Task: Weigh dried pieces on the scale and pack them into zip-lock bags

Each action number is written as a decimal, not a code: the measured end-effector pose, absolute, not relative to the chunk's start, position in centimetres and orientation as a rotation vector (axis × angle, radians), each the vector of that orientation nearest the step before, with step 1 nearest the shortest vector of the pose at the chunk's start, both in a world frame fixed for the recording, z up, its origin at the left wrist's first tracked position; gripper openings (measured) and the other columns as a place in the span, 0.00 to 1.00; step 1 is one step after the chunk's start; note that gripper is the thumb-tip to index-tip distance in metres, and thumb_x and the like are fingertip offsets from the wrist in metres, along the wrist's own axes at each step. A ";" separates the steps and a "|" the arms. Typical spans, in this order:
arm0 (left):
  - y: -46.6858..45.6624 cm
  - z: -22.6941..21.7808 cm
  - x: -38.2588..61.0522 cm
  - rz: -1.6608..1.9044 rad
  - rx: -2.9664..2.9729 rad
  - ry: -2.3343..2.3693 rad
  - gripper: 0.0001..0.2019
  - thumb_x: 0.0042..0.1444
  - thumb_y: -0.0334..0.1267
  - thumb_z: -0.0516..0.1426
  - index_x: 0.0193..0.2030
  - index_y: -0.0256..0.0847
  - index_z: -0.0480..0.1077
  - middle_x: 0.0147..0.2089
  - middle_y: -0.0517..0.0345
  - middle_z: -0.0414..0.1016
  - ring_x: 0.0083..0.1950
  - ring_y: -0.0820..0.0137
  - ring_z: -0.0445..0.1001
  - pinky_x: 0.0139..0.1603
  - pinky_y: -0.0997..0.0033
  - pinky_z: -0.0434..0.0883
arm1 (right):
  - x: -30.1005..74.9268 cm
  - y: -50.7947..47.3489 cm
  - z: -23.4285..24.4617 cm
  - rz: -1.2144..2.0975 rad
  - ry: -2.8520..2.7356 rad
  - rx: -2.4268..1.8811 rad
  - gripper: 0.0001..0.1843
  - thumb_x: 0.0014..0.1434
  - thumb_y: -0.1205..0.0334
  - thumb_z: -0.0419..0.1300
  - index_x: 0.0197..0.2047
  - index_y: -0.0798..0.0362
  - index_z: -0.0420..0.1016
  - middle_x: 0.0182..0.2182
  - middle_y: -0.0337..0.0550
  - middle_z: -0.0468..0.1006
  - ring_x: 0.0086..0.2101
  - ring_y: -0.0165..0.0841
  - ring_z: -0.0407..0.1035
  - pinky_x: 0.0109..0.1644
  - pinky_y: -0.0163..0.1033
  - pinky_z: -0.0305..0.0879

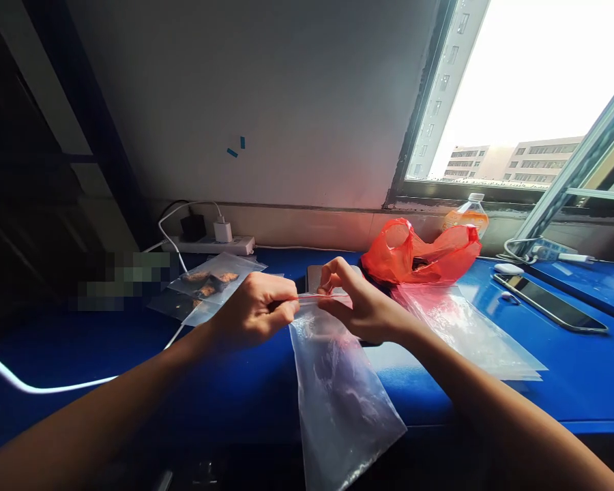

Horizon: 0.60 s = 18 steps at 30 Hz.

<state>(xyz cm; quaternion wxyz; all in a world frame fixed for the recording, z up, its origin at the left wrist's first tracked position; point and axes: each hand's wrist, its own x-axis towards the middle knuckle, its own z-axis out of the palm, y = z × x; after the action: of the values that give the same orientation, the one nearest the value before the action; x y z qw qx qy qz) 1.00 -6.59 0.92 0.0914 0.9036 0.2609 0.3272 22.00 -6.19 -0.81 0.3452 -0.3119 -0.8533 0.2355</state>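
Observation:
A clear zip bag [342, 395] with a red seal strip hangs over the front edge of the blue table [567, 382]. Something dark and reddish lies inside it; I cannot make out what. My left hand [256, 310] pinches the left end of the bag's top strip, fingers closed. My right hand [361, 307] pinches the same strip a little further right, thumb and fingers pressed together. Both hands hold the bag's mouth just above the table.
Filled clear bags [209, 283] lie at the back left, beside a white power strip [212, 244] with a charger and cable. A red plastic bag [419, 252], a stack of flat clear bags [471, 334], a phone [550, 302] and a bottle [468, 215] are on the right.

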 end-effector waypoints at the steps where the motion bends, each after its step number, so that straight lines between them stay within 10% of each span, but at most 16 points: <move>1: -6.6 1.0 1.0 0.959 2.626 0.801 0.14 0.53 0.31 0.48 0.17 0.38 0.55 0.17 0.65 0.54 0.20 0.78 0.54 0.21 0.75 0.53 | 22.2 -6.0 -0.9 0.613 -2.211 -0.802 0.08 0.60 0.65 0.54 0.39 0.50 0.55 0.34 0.39 0.68 0.34 0.29 0.64 0.38 0.36 0.62; 18: -5.9 0.3 -1.2 1.271 2.143 0.673 0.15 0.52 0.31 0.51 0.16 0.40 0.55 0.17 0.64 0.52 0.19 0.77 0.51 0.19 0.71 0.49 | 23.2 -5.3 -0.4 0.518 -2.127 -0.928 0.09 0.59 0.63 0.53 0.41 0.50 0.54 0.37 0.42 0.67 0.39 0.31 0.65 0.42 0.39 0.62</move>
<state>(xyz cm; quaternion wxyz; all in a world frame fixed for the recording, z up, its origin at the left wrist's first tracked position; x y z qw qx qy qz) -1.23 -5.86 0.33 0.2765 0.7979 0.2506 0.4733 23.22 -5.31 -0.44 0.3726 -0.3622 -0.8301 0.2022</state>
